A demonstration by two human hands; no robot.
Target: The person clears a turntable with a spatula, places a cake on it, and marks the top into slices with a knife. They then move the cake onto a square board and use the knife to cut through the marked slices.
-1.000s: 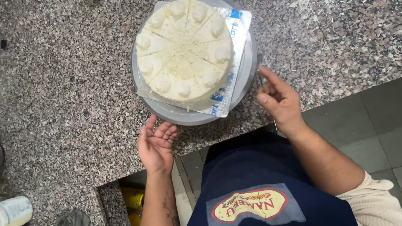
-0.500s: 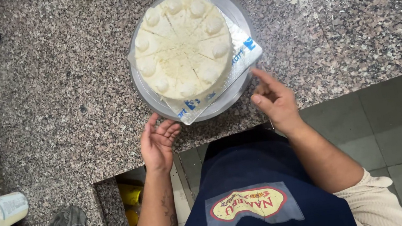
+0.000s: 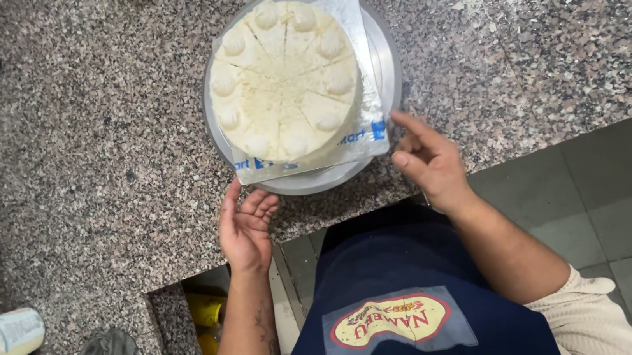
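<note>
I find the round white cake (image 3: pixel 284 81) finished on top: frosted, dusted with flakes, scored into wedges, with a cream dollop on each. It sits on a silver square cake board (image 3: pixel 360 55), itself on a round metal turntable (image 3: pixel 390 60) near the front edge of the granite counter (image 3: pixel 93 146). My left hand (image 3: pixel 246 225) hangs open, fingers spread, just beside the turntable rim and holding nothing. My right hand (image 3: pixel 428 159) is open too, fingertips touching the rim at its right. Whether side finishing remains, I cannot tell. The turntable stands close to the counter's drop-off; open counter lies left and right, clutter only far left.
</note>
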